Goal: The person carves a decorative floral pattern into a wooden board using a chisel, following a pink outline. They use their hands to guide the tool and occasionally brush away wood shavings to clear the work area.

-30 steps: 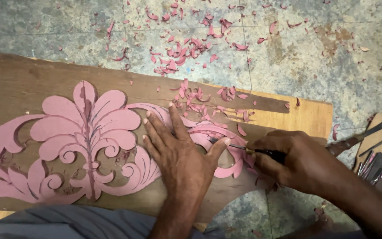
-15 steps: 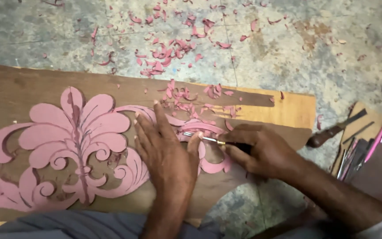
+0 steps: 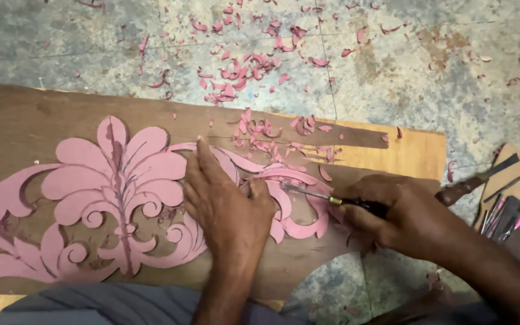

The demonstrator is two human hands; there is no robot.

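On the floor lies a wooden board (image 3: 25, 120) bearing a pink floral carving (image 3: 115, 192). His left hand (image 3: 227, 204) presses flat, fingers released, upon it; his right hand (image 3: 404, 216) is clenched around a chisel (image 3: 314, 194) touching the scrollwork. Pink shavings (image 3: 248, 66) scatter beyond.

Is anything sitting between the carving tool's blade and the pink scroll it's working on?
Nothing visible does. The right hand holds the carving tool, and its blade reaches the pink scroll directly. The left hand lies flat on the pink floral pattern, thumb close beside the blade tip, not across it. Loose pink shavings lie further up the board.
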